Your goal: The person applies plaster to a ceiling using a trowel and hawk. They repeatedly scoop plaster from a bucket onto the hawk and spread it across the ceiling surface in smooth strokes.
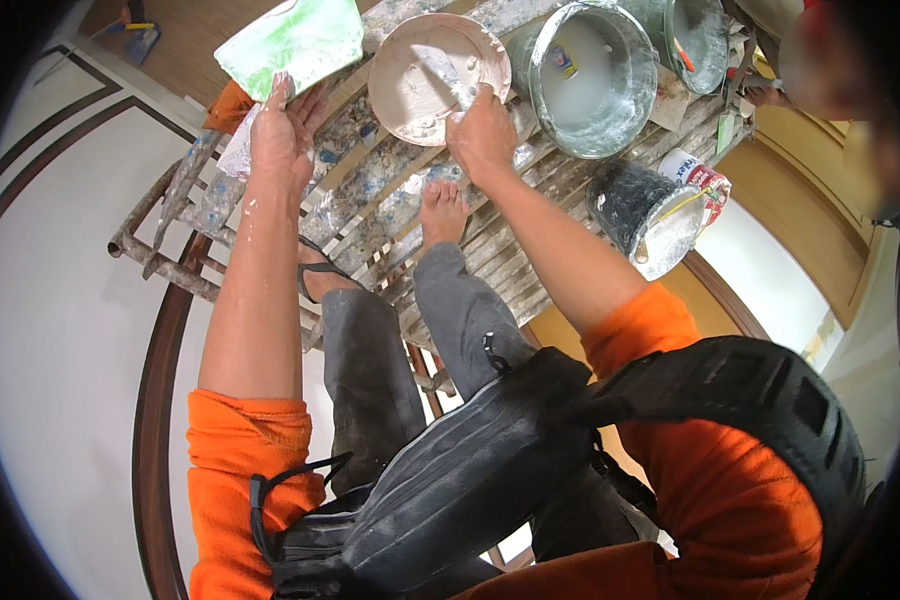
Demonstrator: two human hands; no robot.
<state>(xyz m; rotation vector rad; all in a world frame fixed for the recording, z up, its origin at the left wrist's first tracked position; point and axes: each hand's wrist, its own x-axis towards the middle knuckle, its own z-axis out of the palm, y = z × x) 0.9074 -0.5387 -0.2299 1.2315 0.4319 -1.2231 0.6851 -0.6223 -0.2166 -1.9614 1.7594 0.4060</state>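
My left hand (285,135) grips the near edge of a green board (295,45) smeared with white, its thumb laid on top. To its right stands a round bowl (375,92) of pinkish-white paste (410,75). My right hand (482,138) is closed round the near end of a paste-coated putty knife (448,75), whose blade reaches over the paste in the bowl. A whitish crumpled thing (236,158) lies beside my left wrist; its kind is unclear.
Bowl and buckets rest on a paint-spattered slatted platform (350,185), where my bare foot (443,210) also stands. Right of the bowl are a large bucket (595,147) of cloudy liquid, another bucket (708,75), a tilted black bucket (625,205) and a red-and-white container (705,180). A person (835,65) is at the far right.
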